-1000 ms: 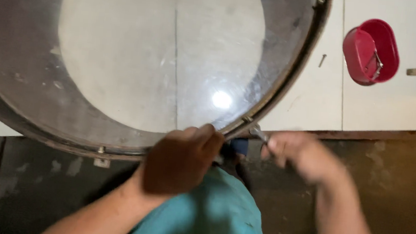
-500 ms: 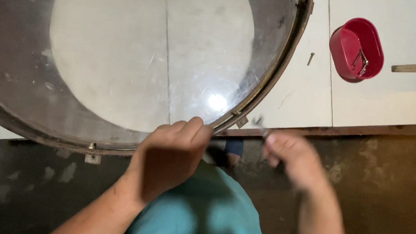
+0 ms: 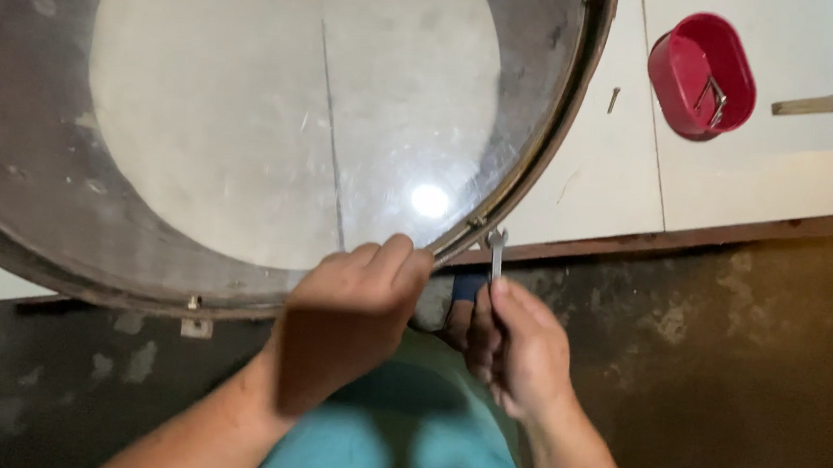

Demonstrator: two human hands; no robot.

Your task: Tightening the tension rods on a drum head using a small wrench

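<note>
Low in the frame, the right hand [image 3: 517, 348] grips a small open-ended wrench [image 3: 496, 256], its head at the rim just right of centre. The left hand [image 3: 348, 323] curls its fingers over the metal hoop of a large round drum [image 3: 276, 121] lying on the white table [image 3: 593, 169]. At the upper right sits a red oval tub [image 3: 701, 76].

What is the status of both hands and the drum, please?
Left hand gripping drum rim. Right hand holds wrench at rim fitting. Nothing in the way.
</note>
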